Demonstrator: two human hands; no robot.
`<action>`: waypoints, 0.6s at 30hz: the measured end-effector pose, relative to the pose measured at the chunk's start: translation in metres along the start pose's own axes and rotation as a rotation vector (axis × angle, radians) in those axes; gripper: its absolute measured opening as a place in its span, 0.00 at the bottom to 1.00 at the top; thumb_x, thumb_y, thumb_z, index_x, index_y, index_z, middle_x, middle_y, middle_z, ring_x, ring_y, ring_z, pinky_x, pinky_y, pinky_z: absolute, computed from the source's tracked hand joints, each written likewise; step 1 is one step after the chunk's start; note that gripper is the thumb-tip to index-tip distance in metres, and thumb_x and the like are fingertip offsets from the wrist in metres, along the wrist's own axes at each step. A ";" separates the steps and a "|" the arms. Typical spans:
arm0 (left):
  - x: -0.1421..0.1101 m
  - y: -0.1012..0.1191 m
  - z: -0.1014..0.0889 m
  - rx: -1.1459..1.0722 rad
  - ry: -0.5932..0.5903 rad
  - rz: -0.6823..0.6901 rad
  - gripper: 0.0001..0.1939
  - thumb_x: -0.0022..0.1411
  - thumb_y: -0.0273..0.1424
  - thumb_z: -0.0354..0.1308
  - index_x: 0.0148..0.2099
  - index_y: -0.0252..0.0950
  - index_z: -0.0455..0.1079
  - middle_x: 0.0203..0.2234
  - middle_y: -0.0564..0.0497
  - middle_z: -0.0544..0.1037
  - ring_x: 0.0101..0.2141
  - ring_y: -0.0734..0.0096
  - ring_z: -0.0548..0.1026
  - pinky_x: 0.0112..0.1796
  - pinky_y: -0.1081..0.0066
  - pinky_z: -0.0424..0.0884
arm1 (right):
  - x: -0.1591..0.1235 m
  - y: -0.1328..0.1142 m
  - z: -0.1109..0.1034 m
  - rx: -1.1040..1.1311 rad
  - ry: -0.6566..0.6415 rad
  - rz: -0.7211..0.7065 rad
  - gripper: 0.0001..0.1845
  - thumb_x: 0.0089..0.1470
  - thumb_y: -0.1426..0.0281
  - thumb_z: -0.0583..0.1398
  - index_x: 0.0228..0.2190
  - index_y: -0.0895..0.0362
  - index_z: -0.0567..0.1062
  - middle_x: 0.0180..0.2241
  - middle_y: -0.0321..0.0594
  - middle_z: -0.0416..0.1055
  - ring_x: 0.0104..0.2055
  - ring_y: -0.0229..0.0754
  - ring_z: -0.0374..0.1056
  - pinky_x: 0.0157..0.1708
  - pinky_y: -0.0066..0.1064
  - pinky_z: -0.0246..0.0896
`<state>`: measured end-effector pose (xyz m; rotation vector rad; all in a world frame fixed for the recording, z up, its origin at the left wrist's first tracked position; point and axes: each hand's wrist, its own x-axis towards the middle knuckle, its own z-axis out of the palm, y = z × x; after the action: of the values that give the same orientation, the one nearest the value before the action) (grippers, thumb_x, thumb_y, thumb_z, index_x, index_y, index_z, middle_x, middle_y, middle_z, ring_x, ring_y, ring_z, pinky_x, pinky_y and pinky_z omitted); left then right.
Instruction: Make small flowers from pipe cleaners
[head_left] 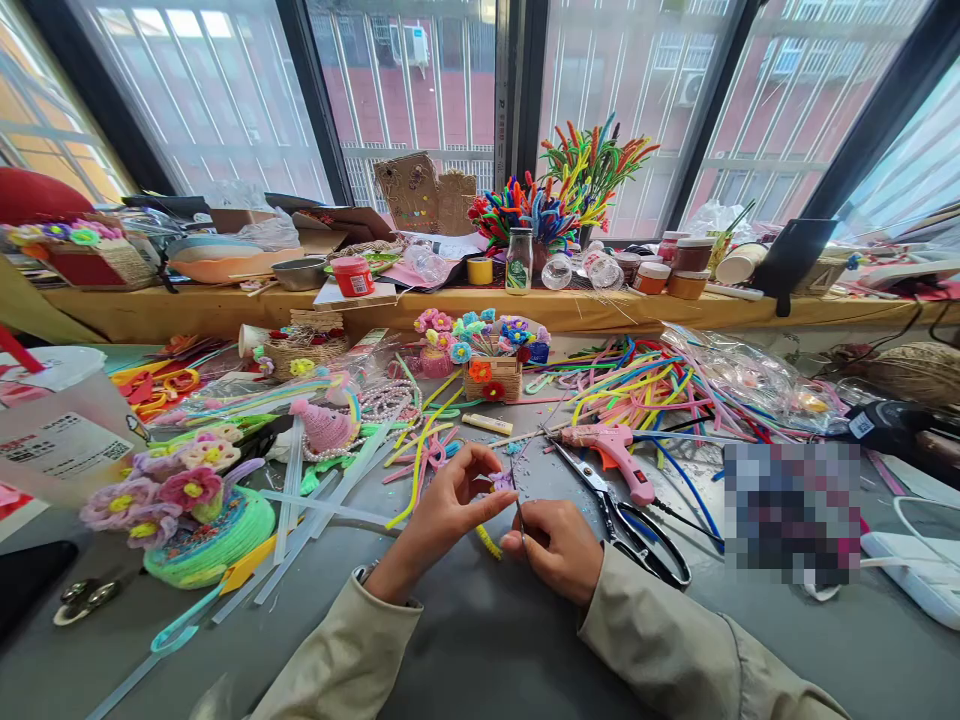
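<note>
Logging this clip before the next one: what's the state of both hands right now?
Left hand: closed, pinching a small purple piece.
Right hand: closed, holding a thin dark tool, exact type unclear.

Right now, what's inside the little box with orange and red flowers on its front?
Fuzzy flowers, some blue, stick up. The box hides whatever is lower down.

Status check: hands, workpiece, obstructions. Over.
Left hand pinching small purple piece. Right hand gripping thin dark tool, held against or near the piece. Large scissors and pink glue gun close by, right side.
</note>
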<state>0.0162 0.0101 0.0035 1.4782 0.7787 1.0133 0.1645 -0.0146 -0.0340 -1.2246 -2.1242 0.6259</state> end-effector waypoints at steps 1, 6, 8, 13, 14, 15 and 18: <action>0.000 0.000 0.000 0.005 -0.003 0.006 0.11 0.46 0.28 0.57 0.32 0.35 0.58 0.28 0.54 0.60 0.31 0.77 0.61 0.32 0.75 0.61 | 0.000 -0.001 0.000 0.002 -0.006 0.001 0.27 0.47 0.50 0.45 0.15 0.60 0.63 0.14 0.32 0.56 0.18 0.30 0.50 0.19 0.24 0.41; 0.000 0.001 0.000 0.030 0.020 0.008 0.11 0.46 0.29 0.57 0.31 0.35 0.58 0.27 0.54 0.60 0.29 0.78 0.61 0.30 0.76 0.61 | 0.000 -0.002 -0.001 -0.068 0.024 0.021 0.26 0.48 0.53 0.46 0.13 0.59 0.62 0.13 0.32 0.55 0.17 0.31 0.48 0.19 0.24 0.40; 0.001 0.003 0.000 0.041 0.022 -0.015 0.11 0.46 0.30 0.57 0.32 0.35 0.58 0.27 0.54 0.60 0.29 0.78 0.61 0.30 0.76 0.61 | 0.001 -0.001 -0.001 -0.077 0.030 0.036 0.25 0.49 0.54 0.46 0.14 0.59 0.63 0.13 0.32 0.56 0.18 0.31 0.49 0.19 0.24 0.41; 0.000 0.009 0.002 0.060 0.062 -0.084 0.11 0.51 0.36 0.51 0.35 0.34 0.61 0.26 0.54 0.63 0.26 0.77 0.63 0.28 0.75 0.61 | 0.001 0.002 0.000 -0.069 0.029 0.077 0.24 0.48 0.54 0.47 0.15 0.59 0.64 0.14 0.33 0.58 0.19 0.31 0.52 0.20 0.23 0.43; 0.000 0.010 0.002 0.067 0.064 -0.096 0.11 0.51 0.36 0.50 0.34 0.34 0.61 0.25 0.54 0.64 0.26 0.76 0.64 0.28 0.74 0.62 | 0.001 0.002 0.000 -0.065 0.027 0.082 0.24 0.48 0.53 0.47 0.15 0.59 0.64 0.14 0.33 0.58 0.19 0.31 0.51 0.20 0.23 0.43; 0.000 0.010 0.002 0.077 0.050 -0.107 0.11 0.51 0.37 0.50 0.33 0.33 0.62 0.24 0.54 0.64 0.25 0.76 0.64 0.28 0.74 0.62 | 0.001 0.002 0.000 -0.059 0.026 0.084 0.25 0.48 0.53 0.47 0.15 0.59 0.65 0.14 0.33 0.58 0.18 0.31 0.51 0.20 0.23 0.43; -0.001 0.012 0.002 0.087 0.022 -0.128 0.10 0.50 0.36 0.52 0.30 0.33 0.64 0.23 0.54 0.66 0.26 0.75 0.65 0.30 0.73 0.62 | 0.001 0.002 0.000 -0.043 0.022 0.066 0.26 0.48 0.52 0.46 0.15 0.59 0.65 0.14 0.33 0.58 0.18 0.31 0.52 0.20 0.23 0.44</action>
<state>0.0174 0.0065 0.0153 1.4734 0.9311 0.9100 0.1653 -0.0126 -0.0352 -1.3240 -2.0960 0.5947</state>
